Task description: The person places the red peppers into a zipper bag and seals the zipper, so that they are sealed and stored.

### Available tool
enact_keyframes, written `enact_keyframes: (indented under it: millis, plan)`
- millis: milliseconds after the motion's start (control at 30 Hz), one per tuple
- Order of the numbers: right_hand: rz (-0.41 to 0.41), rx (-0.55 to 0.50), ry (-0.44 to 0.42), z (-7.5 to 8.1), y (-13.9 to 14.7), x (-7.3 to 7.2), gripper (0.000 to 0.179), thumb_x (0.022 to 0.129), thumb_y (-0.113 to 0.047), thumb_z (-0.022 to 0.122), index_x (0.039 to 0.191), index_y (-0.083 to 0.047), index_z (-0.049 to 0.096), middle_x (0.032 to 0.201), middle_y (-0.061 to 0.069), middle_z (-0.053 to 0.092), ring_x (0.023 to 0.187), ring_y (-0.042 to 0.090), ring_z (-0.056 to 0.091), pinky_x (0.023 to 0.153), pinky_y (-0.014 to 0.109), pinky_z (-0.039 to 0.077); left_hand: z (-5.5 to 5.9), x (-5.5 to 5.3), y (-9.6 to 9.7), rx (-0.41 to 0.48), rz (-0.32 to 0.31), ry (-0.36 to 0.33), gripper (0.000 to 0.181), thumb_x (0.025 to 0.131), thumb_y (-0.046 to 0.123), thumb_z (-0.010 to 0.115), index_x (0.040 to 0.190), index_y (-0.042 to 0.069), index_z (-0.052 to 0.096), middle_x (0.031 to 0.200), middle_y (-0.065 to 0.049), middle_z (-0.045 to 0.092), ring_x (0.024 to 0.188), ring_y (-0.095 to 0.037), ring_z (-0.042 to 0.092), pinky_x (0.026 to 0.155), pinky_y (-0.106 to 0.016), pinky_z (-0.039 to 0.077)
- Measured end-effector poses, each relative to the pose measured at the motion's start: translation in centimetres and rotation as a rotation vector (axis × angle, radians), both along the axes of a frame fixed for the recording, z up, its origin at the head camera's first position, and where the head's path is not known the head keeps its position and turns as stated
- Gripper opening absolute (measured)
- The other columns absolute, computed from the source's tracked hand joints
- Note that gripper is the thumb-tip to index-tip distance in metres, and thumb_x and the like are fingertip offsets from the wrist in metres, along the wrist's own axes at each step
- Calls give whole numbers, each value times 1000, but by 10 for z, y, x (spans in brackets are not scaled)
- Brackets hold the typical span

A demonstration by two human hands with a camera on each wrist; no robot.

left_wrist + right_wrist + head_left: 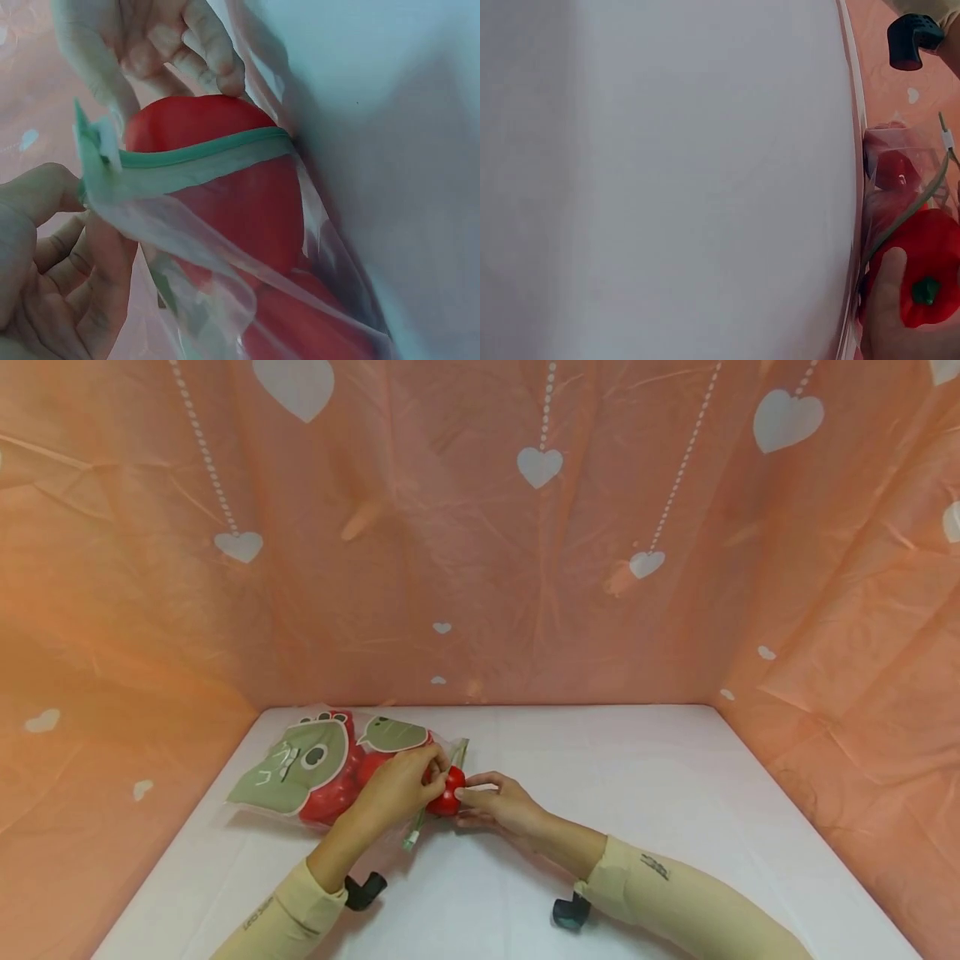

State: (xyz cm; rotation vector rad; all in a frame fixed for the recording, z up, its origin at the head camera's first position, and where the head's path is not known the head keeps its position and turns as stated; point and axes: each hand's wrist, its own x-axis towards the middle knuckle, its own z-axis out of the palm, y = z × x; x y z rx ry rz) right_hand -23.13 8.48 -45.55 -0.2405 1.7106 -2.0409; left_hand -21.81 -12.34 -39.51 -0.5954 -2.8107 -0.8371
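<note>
A clear zip bag (273, 772) with a printed green cartoon design lies on the left of the table, with red contents showing through it. At its mouth a red bell pepper (937, 262) with a green stem sits partly inside, crossed by the green zip strip (206, 152). My left hand (405, 783) pinches the bag's edge beside the zip. From the right, my right hand (506, 806) grips the pepper's outer end between thumb and fingers. More red pieces (307, 319) are packed deeper in the bag, blurred by the plastic.
The white table (600, 752) extends to the right of the bag. An orange cloth backdrop (480, 568) with white hearts encloses the back and sides. Dark wrist camera mounts (365, 891) stick out below both forearms.
</note>
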Motion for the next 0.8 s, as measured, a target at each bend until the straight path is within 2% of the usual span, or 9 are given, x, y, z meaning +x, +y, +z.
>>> enact_keyframes:
  millis: [200, 400, 800]
  plan:
    - [-5, 20, -14, 2, 0, -3, 52, 100, -14, 74, 137, 11, 47, 119, 25, 74, 87, 24, 79, 90, 44, 63, 0, 0, -1, 9, 4, -12, 16, 93, 11, 82, 99, 13, 68, 77, 8, 59, 68, -10, 54, 66, -28, 53]
    - [0, 39, 17, 2, -2, -6, 53, 98, -12, 75, 137, 12, 48, 120, 27, 74, 92, 27, 80, 90, 44, 63, -1, 0, -1, 25, 4, -11, 16, 93, 10, 82, 99, 13, 68, 76, 8, 59, 66, -10, 54, 63, -26, 52]
    - [13, 34, 13, -2, -10, -8, 50, 102, -12, 72, 139, 12, 48, 125, 26, 74, 107, 32, 78, 98, 46, 60, -1, 1, -2, 17, -33, 35, 12, 93, 6, 78, 95, 14, 69, 75, 9, 59, 66, -7, 52, 59, -25, 45]
